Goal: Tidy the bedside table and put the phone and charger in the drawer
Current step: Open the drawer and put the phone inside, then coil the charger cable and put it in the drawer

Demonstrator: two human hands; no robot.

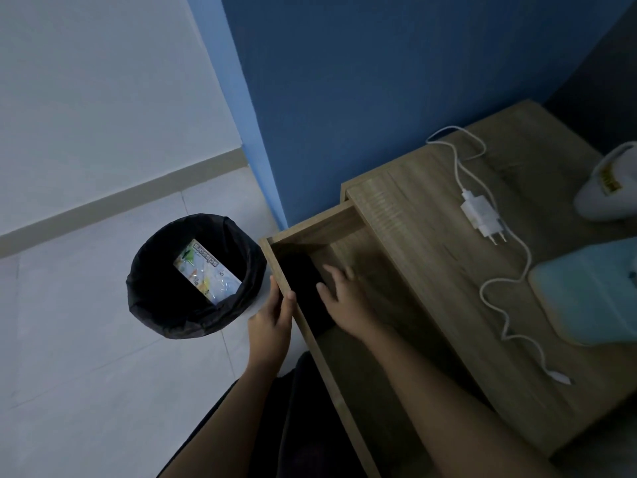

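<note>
Left hand [272, 319] clenched on drawer [280, 270] front rim; right hand [339, 298] released, fingers spread over phone [305, 288] at 9 o'clock. Charger [481, 213] on desk [431, 257], cable trailing toward 5 o'clock edge: snag or pinch risk on closing.

Left hand [272, 322]: extended forward, fingers straight, thumb pressed in a pinching grip. Right hand [344, 298]: reaching forward, palm down, fingers spread, holding nothing.

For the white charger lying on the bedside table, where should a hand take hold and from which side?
Best guess: pinch the plug block across its two long flat sides, coming down from above. It lies flat on the bedside table with its prongs pointing toward the near edge, so those sides are free. The cable trails loose in loops and would need gathering afterwards. The right hand, now open inside the drawer, is nearer.
</note>
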